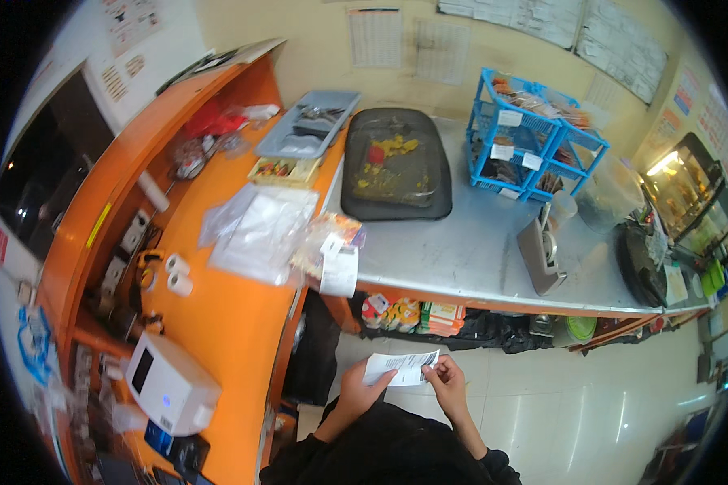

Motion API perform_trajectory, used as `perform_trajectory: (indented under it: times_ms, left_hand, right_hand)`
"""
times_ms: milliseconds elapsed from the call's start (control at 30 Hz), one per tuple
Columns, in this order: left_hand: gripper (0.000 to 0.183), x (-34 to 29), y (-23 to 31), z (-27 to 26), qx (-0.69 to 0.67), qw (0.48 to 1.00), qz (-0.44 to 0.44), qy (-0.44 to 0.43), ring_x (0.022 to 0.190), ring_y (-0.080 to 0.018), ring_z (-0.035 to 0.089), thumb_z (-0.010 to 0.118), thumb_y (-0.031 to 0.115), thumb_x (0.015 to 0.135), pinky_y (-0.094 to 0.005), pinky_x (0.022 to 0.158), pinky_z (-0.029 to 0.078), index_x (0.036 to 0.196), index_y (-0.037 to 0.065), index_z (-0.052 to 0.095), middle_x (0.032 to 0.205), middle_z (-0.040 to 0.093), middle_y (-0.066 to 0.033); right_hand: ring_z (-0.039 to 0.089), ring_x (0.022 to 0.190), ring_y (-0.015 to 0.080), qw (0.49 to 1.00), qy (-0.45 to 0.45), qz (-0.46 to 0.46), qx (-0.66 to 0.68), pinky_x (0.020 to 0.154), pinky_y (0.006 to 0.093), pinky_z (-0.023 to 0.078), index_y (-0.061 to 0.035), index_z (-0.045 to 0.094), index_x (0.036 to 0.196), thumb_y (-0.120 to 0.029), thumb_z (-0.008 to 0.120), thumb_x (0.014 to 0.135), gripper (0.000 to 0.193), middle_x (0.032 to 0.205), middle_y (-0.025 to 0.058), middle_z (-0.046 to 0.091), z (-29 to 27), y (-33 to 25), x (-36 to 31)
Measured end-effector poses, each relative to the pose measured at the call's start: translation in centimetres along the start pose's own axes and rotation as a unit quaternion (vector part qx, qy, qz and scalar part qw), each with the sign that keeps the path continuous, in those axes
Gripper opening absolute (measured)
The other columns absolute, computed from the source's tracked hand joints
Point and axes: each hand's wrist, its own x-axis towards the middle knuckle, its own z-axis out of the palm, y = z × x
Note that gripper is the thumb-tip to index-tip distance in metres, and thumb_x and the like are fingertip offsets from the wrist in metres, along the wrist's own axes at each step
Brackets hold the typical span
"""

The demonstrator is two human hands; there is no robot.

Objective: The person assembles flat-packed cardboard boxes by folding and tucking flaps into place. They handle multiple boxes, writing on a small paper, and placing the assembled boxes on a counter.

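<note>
The left hand [361, 391] and right hand [450, 386] pinch opposite ends of the slip [400, 369] between their fingers [387, 377]. The metal counter [429, 263] carries a tray [425, 212].

A cream wall [311, 69] bearing paper sheets [376, 38] rises behind a metal-topped table [416, 257], beside an orange table [247, 331] at left. A dark window [61, 153] sits in the white wall [174, 36]. Pale floor tiles [518, 388] catch bright streaks; a lit glass case [681, 190] glows at right.
</note>
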Motion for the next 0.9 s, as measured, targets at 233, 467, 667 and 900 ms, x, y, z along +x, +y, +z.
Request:
perform_trajectory:
  times_ms: [233, 467, 667, 900]
  left_hand:
    - [0.024, 13.2, -0.9, 1.5, -0.128, 0.986, -0.053, -0.097, 0.084, -0.0125, 0.061, 0.066, 0.013, 0.085, -0.0268, 0.074, 0.049, 0.1, -0.005, 0.062, 0.092, 0.067, -0.0086]
    - [0.017, 19.2, -1.6, 6.0, 0.02, 0.991, 0.108, -0.077, 0.079, -0.0176, 0.061, 0.069, 0.003, 0.078, -0.0297, 0.073, 0.048, 0.093, 0.0, 0.062, 0.088, 0.066, -0.0081]
    - [0.016, 23.9, -5.9, 12.4, 0.192, 0.924, 0.276, -0.184, 0.088, -0.0295, 0.056, 0.066, 0.002, 0.072, -0.0387, 0.079, 0.045, 0.087, 0.003, 0.059, 0.09, 0.059, -0.0086]
    - [0.014, 25.5, -6.8, 17.8, 0.213, 0.928, 0.16, -0.262, 0.106, -0.0313, 0.049, 0.06, 0.01, 0.081, -0.04, 0.092, 0.04, 0.093, 0.002, 0.063, 0.114, 0.054, -0.0122]
  right_hand:
    - [0.056, 0.076, 0.0066, 0.986, 0.123, -0.111, -0.033, 0.071, 0.0218, 0.045, -0.0009, 0.054, 0.099, -0.004, 0.064, 0.085, 0.017, 0.086, 0.0014, 0.062, -0.3, -3.7, 8.2]
    - [0.06, 0.082, 0.0147, 0.941, 0.249, -0.167, -0.156, 0.075, 0.0272, 0.049, -0.0008, 0.057, 0.102, 0.001, 0.063, 0.081, 0.023, 0.093, 0.0086, 0.062, -4.8, -5.4, 12.7]
    - [0.059, 0.089, 0.0207, 0.849, 0.382, -0.234, -0.279, 0.072, 0.0297, 0.048, -0.0005, 0.059, 0.102, 0.003, 0.059, 0.081, 0.021, 0.096, 0.0103, 0.062, -15.5, -8.8, 18.8]
    - [0.047, 0.105, 0.0342, 0.758, 0.353, -0.208, -0.508, 0.091, 0.0407, 0.037, -0.0045, 0.053, 0.116, -0.01, 0.062, 0.082, 0.036, 0.112, 0.0158, 0.054, -24.6, -12.8, 26.6]
